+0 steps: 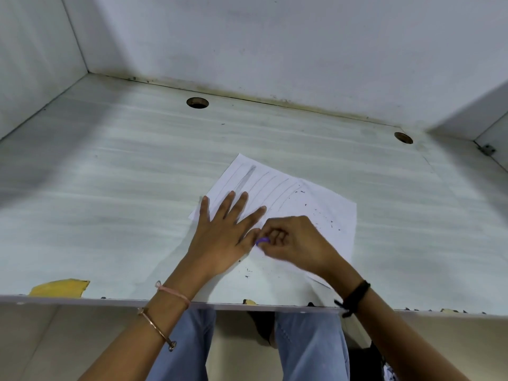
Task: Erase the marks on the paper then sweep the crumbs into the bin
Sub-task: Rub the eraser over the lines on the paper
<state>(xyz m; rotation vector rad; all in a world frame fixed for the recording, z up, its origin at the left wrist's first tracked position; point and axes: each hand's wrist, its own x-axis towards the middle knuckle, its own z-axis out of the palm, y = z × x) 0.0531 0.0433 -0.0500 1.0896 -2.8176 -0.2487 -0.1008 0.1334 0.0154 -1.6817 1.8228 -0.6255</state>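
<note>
Seated person erasing at a pale desk (123, 188). The paper (324, 199) lies askew near the middle of the desk, its near corner close to the front edge (110, 299). The left hand (222, 237) lies flat on the sheet's left part, fingers spread, pinning it down. The right hand (294, 243) pinches a small purple eraser (262, 240) at its fingertips, just beside the left thumb, over the near part of the sheet.

Progress, as judged: roughly midway through the first step. The right part of the sheet looks rubbed clean and is dotted with dark crumbs (332, 222). The far left part carries faint pencil lines and one heavy grey stroke (247, 178), all yet to be erased. A few crumbs also lie on the bare desk by the sheet's near side (247, 270). Sweeping has not begun, and no bin is in view.

Room to move: the desk is boxed by a back wall (275, 37) and a left side panel (33, 50), both well apart from the sheet. Open surface lies to the left and behind. Two cable holes (197, 102) (403, 137) sit near the back wall. The front edge is the only open side and is near the crumbs, so it seems the likely way to a bin held below.
</note>
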